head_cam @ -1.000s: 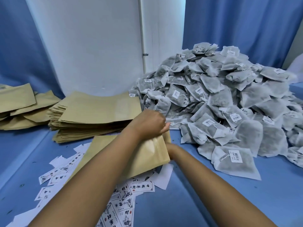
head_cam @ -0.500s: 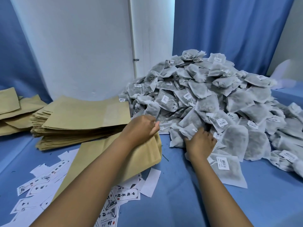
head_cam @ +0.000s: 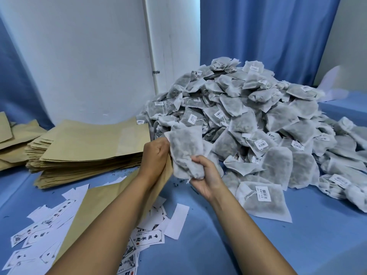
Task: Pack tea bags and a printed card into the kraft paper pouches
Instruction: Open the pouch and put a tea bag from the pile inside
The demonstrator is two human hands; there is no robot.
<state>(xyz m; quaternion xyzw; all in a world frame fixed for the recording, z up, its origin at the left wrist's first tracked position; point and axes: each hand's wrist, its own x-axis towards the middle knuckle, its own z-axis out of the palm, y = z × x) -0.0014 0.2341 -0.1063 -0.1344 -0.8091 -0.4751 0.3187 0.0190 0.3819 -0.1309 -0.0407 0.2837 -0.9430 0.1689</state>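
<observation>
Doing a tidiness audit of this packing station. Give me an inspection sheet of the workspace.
Surface: blue table, dark crumbs near the hands.
Job's things: tea bag heap; pouch stack; cards scattered.
Clutter: more pouches at far left.
Grippers: left hand holds a pouch; right hand grips a tea bag at its mouth.
Cables: nothing seen.
Surroundings: white wall, pipe, blue curtains.

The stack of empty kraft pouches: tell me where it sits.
In the head view, the stack of empty kraft pouches lies left of centre on the blue table, against the white wall, just left of the tea bag pile.
</observation>
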